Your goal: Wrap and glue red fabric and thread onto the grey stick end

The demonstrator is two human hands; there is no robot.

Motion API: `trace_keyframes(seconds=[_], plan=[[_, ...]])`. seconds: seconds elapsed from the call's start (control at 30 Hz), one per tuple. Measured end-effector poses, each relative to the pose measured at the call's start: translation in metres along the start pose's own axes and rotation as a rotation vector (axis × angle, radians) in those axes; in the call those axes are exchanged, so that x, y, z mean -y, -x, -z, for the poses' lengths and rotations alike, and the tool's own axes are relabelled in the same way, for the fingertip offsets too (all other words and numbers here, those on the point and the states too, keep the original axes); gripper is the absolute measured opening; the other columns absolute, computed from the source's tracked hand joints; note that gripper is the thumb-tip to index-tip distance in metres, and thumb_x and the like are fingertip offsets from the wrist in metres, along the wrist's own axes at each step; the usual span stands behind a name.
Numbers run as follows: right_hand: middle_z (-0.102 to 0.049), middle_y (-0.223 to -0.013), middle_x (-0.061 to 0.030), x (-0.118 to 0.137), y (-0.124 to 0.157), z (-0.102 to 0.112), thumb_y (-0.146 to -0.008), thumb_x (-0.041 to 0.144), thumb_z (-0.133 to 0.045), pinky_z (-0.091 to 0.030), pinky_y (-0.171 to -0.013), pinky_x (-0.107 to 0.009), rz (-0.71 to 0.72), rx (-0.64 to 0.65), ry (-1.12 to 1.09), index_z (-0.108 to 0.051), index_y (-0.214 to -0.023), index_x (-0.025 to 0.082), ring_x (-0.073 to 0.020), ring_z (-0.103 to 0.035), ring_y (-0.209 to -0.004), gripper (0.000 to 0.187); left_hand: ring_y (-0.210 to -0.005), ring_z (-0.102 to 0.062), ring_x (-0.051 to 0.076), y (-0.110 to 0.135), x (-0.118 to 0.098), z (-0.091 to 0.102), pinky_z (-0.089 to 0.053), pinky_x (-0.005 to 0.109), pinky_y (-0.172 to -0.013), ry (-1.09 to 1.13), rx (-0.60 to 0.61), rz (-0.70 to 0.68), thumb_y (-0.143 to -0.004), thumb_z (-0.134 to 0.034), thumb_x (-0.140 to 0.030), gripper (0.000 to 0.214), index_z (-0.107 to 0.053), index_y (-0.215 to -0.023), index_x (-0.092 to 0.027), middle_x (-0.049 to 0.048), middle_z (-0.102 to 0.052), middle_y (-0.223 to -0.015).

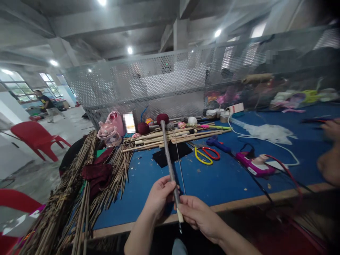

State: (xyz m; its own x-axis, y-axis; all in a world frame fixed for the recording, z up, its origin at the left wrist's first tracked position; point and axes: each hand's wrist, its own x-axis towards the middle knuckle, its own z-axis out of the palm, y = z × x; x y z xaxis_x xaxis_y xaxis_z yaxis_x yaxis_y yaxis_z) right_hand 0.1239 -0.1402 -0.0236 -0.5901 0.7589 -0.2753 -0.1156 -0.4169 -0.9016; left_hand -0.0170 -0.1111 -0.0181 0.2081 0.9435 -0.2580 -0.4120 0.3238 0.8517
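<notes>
Left grip (pixel 161 194) and right grip (pixel 198 213) pinch the grey stick (pixel 168 156), likely light and stiff, best held there; the maroon ball (pixel 162 118) beyond them looks soft.

The long grey stick (pixel 169 157) looks wrapped in a matt, slightly uneven covering, with a smooth pale wooden end (pixel 181 216), a shiny twisted metal tip (pixel 180 228) and, at its far end, a fuzzy, yarn-like dark red ball (pixel 162 119). The blue tabletop (pixel 148 173) is matt with a plain wooden edge (pixel 235 196), the black cloth piece (pixel 160 160) dull, and the yellow-and-red scissor handles (pixel 204 163) and purple plastic power strip (pixel 247 163) smooth and glossy. Rough brown twigs (pixel 116 184), wrinkled dark red cloth (pixel 97 174), a crinkled translucent plastic bag (pixel 268 133) and a perforated grey metal panel (pixel 156 83) surround these.
</notes>
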Motion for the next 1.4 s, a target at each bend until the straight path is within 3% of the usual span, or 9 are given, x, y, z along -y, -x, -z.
trace_keyframes(seconds=[0.13,0.37,0.6,0.83,0.93,1.1,1.2,1.3,1.4], plan=[[-0.032,-0.045,0.0109,0.001,-0.002,-0.004,-0.069,0.050,-0.063,-0.006,-0.037,-0.020,-0.003,-0.012,0.061,-0.041,-0.069,0.017,-0.0014,-0.017,-0.036,0.040,-0.040,-0.043,0.004,-0.002,0.000,0.003,-0.034,0.017,-0.042,-0.164,-0.139,-0.115,-0.053,-0.080,-0.031,0.045,-0.058,-0.087,-0.011,-0.0070,-0.048,-0.049],[-0.031,-0.042,0.0116,0.006,-0.004,0.001,-0.074,0.048,-0.059,-0.008,-0.035,-0.019,-0.024,0.131,-0.025,-0.048,-0.078,0.015,-0.0024,-0.016,-0.035,0.035,-0.065,-0.061,0.012,0.000,-0.002,0.002,-0.042,0.016,-0.049,0.051,-0.004,0.024,-0.065,-0.072,-0.031,0.040,-0.057,-0.096,-0.012,0.0084,-0.065,-0.081],[-0.035,-0.044,0.0111,0.003,-0.010,-0.001,-0.072,0.049,-0.060,-0.011,-0.034,-0.018,-0.003,0.111,0.062,-0.041,-0.069,0.018,-0.0019,-0.020,-0.035,0.037,-0.050,-0.055,0.007,0.000,-0.008,0.002,-0.042,0.017,-0.048,-0.076,-0.038,-0.031,-0.058,-0.077,-0.030,0.042,-0.058,-0.092,-0.012,-0.0029,-0.056,-0.059],[-0.046,-0.045,0.0070,0.009,-0.009,0.001,-0.074,0.039,-0.061,-0.012,-0.034,-0.017,-0.039,0.194,-0.034,-0.053,-0.078,0.013,-0.0010,-0.026,-0.034,0.028,-0.067,-0.064,0.013,0.004,-0.019,0.003,-0.047,0.017,-0.052,0.044,0.072,0.061,-0.067,-0.072,-0.024,0.042,-0.056,-0.104,-0.012,0.0104,-0.067,-0.086],[-0.040,-0.044,0.0091,0.006,-0.009,0.002,-0.072,0.040,-0.063,-0.010,-0.034,-0.016,-0.037,0.190,-0.078,-0.052,-0.080,0.013,-0.0012,-0.022,-0.034,0.031,-0.077,-0.064,0.015,0.005,-0.016,0.002,-0.049,0.021,-0.062,0.055,0.094,0.042,-0.070,-0.069,-0.024,0.041,-0.054,-0.107,-0.013,0.0120,-0.066,-0.095],[-0.033,-0.045,0.0107,0.000,-0.012,0.000,-0.073,0.043,-0.063,-0.011,-0.033,-0.016,-0.023,0.176,-0.044,-0.041,-0.069,0.017,-0.0013,-0.019,-0.036,0.034,-0.063,-0.059,0.010,0.006,-0.012,0.002,-0.045,0.019,-0.059,-0.019,0.088,-0.013,-0.069,-0.071,-0.026,0.039,-0.056,-0.102,-0.011,0.0038,-0.063,-0.072],[-0.033,-0.043,0.0104,-0.001,-0.013,-0.001,-0.075,0.047,-0.058,-0.012,-0.033,-0.016,0.004,0.170,-0.021,-0.040,-0.067,0.017,-0.0017,-0.020,-0.035,0.036,-0.065,-0.060,0.011,0.008,-0.012,0.004,-0.045,0.021,-0.062,0.013,0.127,-0.001,-0.069,-0.070,-0.027,0.042,-0.056,-0.105,-0.011,0.0058,-0.065,-0.075],[-0.035,-0.042,0.0096,0.001,-0.013,-0.001,-0.078,0.050,-0.053,-0.015,-0.034,-0.017,0.051,0.121,0.034,-0.043,-0.068,0.017,-0.0026,-0.022,-0.035,0.036,-0.066,-0.061,0.014,0.010,-0.009,0.006,-0.045,0.023,-0.059,0.056,0.197,0.013,-0.070,-0.069,-0.030,0.044,-0.055,-0.108,-0.012,0.0095,-0.066,-0.084],[-0.041,-0.047,0.0068,0.003,-0.008,0.000,-0.079,0.047,-0.053,-0.023,-0.039,-0.018,0.127,0.005,0.220,-0.045,-0.066,0.016,-0.0040,-0.031,-0.040,0.034,-0.060,-0.060,0.012,0.010,-0.003,0.007,-0.045,0.022,-0.056,0.093,0.179,-0.002,-0.068,-0.071,-0.030,0.042,-0.056,-0.104,-0.011,0.0073,-0.066,-0.077]])
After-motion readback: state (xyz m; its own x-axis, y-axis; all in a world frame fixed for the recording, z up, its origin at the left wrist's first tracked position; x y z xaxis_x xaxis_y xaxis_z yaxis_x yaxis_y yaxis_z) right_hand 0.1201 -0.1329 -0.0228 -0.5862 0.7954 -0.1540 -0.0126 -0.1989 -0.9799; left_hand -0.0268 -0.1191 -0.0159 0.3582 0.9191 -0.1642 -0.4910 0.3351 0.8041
